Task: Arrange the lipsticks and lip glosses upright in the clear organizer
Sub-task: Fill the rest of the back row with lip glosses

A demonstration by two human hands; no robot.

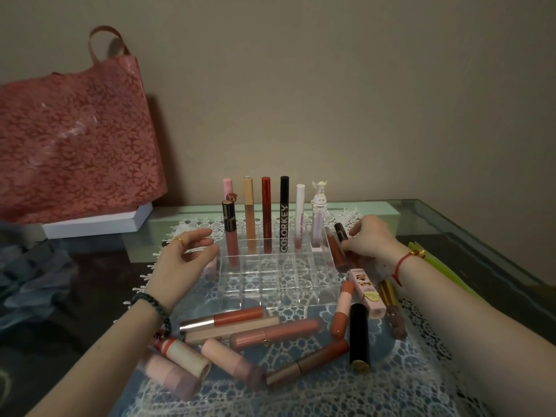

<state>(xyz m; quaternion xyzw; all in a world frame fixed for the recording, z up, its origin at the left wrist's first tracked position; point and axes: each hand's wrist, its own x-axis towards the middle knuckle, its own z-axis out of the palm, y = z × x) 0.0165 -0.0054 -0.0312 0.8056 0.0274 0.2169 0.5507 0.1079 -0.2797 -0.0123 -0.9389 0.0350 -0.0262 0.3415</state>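
While the left hand [186, 254] hovers just beside the left wall of the clear acrylic compartment organizer [270, 293], fingers relaxed, spread and holding nothing, the right hand [371, 240] curls its fingertips round a black-capped red-brown lip gloss tube [338, 248] tilted just outside the organizer's right wall; six tall tubes stand upright in the back row, among them a black tube lettered COLORKEY [284, 224]. Further lipsticks and glosses lie flat on the white lace cloth [391, 386] near the front wall, including a black cylindrical lipstick [359, 335].
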